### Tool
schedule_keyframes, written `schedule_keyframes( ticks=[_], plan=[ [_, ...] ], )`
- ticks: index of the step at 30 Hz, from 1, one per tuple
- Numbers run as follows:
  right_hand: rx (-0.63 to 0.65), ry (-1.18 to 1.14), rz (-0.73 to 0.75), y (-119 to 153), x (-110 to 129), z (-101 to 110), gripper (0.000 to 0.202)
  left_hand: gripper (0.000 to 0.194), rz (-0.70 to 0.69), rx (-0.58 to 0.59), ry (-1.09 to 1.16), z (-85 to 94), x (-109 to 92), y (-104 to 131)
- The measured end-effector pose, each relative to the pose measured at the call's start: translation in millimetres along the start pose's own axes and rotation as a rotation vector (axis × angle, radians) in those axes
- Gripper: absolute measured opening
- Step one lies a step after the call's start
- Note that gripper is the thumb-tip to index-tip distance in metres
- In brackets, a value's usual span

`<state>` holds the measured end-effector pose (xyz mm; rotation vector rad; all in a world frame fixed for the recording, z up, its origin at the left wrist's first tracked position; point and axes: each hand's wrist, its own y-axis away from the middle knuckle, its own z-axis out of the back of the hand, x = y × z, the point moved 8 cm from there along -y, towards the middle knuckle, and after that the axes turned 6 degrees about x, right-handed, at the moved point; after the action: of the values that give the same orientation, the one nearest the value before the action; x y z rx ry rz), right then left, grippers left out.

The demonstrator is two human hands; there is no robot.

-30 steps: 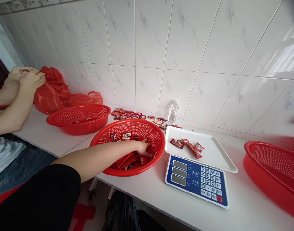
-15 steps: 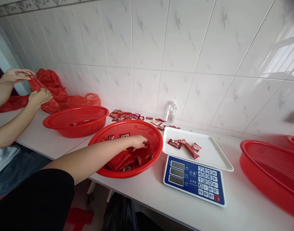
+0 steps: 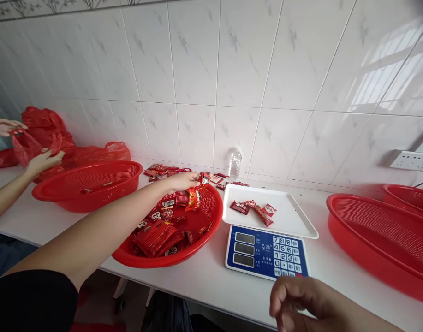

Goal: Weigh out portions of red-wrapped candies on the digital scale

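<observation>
My left hand (image 3: 184,181) is closed on small red snack packets (image 3: 193,199), held over the far rim of a red plastic basket (image 3: 216,216). More red packets and larger flat red packages (image 3: 155,237) lie inside that basket. My right hand (image 3: 301,302) is at the bottom right, in front of the scale's keypad. Its fingers are loosely curled, with a gap towards the thumb and nothing visible in them. A blue and white digital scale (image 3: 263,251) carries a white tray (image 3: 290,216). Several red packets (image 3: 256,212) rest on the tray.
At left, another person's hands (image 3: 43,162) hold a red plastic bag (image 3: 24,145) beside a second basket (image 3: 90,203). Loose packets (image 3: 159,171) and a clear bottle (image 3: 235,164) are by the tiled wall. More red baskets (image 3: 366,230) stand at right.
My left hand has risen out of the basket, bringing packets up with it. My right hand has come into view at the bottom right. The camera view has shifted to the right.
</observation>
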<state>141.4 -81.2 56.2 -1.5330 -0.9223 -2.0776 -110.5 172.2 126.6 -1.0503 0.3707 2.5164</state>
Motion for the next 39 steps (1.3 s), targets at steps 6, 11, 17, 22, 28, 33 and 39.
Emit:
schedule_keyframes(
  ticks=[6, 11, 17, 22, 28, 33, 39],
  plan=[
    [-0.335, 0.117, 0.153, -11, 27, 74, 0.031, 0.017, -0.214, 0.126, 0.358, -49.5, -65, -23],
    [-0.558, 0.157, 0.188, -25, 28, 125, 0.028, 0.013, -0.211, 0.237, 0.278, -112.3, -103, -45],
    [-0.68, 0.279, 0.118, -36, 11, 153, 0.03, 0.024, -0.095, 0.173, 0.101, -118.4, -101, -51],
    [-0.72, 0.639, -0.033, -43, 4, 170, 0.04, 0.019, -0.042, 0.038, 0.27, -72.8, -63, -41],
    [-0.579, 0.713, -0.052, -60, 1, 160, 0.041, 0.017, 0.11, -0.106, 0.238, -16.6, 18, -10],
    [-0.485, 0.782, -0.011, -70, 7, 143, 0.027, 0.023, 0.241, -0.025, -0.028, -7.4, 75, 17],
    [-0.491, 0.785, -0.042, -76, 4, 142, 0.03, 0.022, 0.249, 0.093, -0.617, -27.0, 99, 5]
  ],
)
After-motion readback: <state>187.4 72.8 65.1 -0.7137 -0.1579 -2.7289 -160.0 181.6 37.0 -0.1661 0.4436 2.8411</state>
